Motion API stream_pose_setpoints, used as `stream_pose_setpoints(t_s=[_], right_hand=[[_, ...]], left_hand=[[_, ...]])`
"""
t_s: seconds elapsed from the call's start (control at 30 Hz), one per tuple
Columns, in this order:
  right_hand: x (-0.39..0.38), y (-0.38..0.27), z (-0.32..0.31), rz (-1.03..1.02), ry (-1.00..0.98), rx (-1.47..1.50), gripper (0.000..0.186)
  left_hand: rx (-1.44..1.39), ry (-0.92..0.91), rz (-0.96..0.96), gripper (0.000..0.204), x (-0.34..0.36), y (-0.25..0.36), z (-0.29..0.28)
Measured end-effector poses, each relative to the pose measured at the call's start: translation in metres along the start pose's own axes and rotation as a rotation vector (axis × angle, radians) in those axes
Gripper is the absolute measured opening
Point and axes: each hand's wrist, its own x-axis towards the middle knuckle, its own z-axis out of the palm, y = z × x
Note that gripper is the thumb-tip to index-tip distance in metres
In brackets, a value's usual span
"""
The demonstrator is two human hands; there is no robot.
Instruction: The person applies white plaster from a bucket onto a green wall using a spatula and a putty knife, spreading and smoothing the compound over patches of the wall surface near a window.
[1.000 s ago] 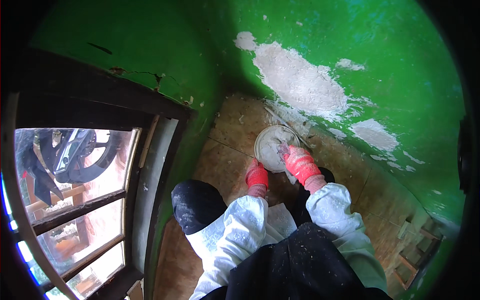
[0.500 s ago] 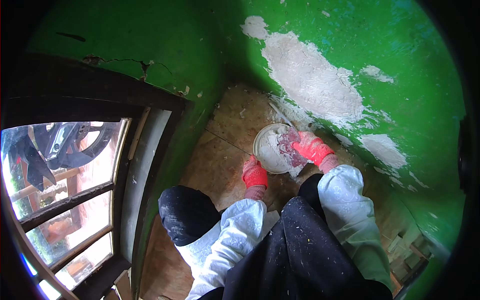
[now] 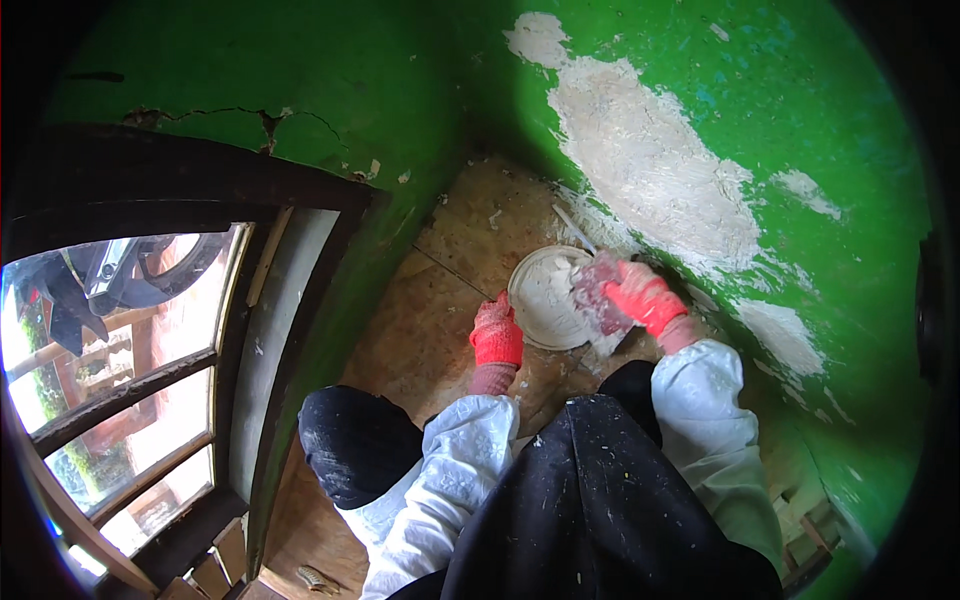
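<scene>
A round white tub (image 3: 540, 318) of white filler paste stands on the floor between my hands. My left hand (image 3: 497, 333), in a red knitted glove, is closed on the tub's left rim. My right hand (image 3: 645, 297), gloved the same way, grips a reddish plastic putty spreader (image 3: 602, 290) smeared with white paste. The spreader is over the tub's right side, its lower corner past the rim and blurred by motion. Beyond the tub, a thin whitish stick (image 3: 574, 228) lies slanting near its far right edge.
To the right, a green wall (image 3: 800, 110) carries a large rough white patch (image 3: 650, 160) and smaller ones. At left is a dark-framed glass door (image 3: 130, 400), with a crack (image 3: 265, 125) in the wall above it. My knees flank the tub on the brown floor (image 3: 400, 330).
My right hand and the spreader have shifted right, toward the tub's outer edge, uncovering more of the paste. My left hand still holds the rim. The whole view has turned slightly.
</scene>
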Motion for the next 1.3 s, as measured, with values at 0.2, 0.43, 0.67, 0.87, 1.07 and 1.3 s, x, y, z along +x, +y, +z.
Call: stream_pose_setpoints(t_s=[0.2, 0.43, 0.67, 0.87, 1.07, 1.3], right_hand=[[0.005, -0.025, 0.04, -0.116, -0.02, 0.222, 0.042], [-0.008, -0.006, 0.044, -0.006, 0.006, 0.252, 0.038], [-0.036, 0.005, 0.018, 0.12, -0.04, 0.426, 0.036], [-0.041, -0.013, 0.029, 0.031, 0.035, 0.091, 0.035], [-0.035, -0.019, 0.041, 0.024, -0.006, 0.344, 0.037], [-0.043, -0.045, 0.036, 0.041, -0.021, 0.223, 0.034]], left_hand=[[-0.235, -0.089, -0.203, 0.024, 0.034, -0.023, -0.003], [0.061, -0.045, 0.183, 0.027, 0.03, -0.001, -0.019], [0.022, -0.047, 0.144, 0.026, 0.037, -0.016, -0.022], [0.073, -0.117, 0.107, 0.037, 0.029, -0.004, -0.036], [0.169, -0.193, 0.075, 0.037, 0.031, 0.0, -0.042], [0.079, -0.126, 0.176, 0.033, 0.038, -0.003, -0.04]])
